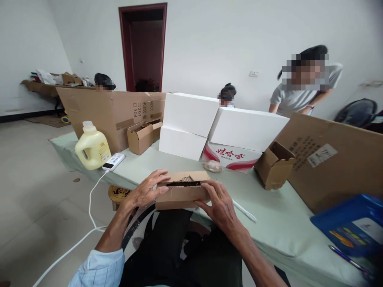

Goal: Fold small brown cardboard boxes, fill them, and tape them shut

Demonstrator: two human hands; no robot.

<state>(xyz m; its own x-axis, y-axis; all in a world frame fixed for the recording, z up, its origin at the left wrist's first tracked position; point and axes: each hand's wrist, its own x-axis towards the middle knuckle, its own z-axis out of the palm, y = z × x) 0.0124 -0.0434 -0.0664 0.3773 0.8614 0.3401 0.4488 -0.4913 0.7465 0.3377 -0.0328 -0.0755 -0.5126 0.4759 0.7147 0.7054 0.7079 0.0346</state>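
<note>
A plain, home-like room [203, 44], laid out as a makeshift workspace, is seen. White walls [224, 28] are broken by a dark-red doorway [146, 52] and a small socket [253, 74]; the floor [24, 171] at left is tiled. The near worktop [143, 165] is draped in pale green cloth [284, 225] and screened by cardboard panels [95, 107]. A second, cluttered worktop [42, 86] is placed far left, and a fan [356, 113] is set far right.

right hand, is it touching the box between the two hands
Touching. The head view shows the right hand on the right end of the box, its thumb against the near side.
</note>
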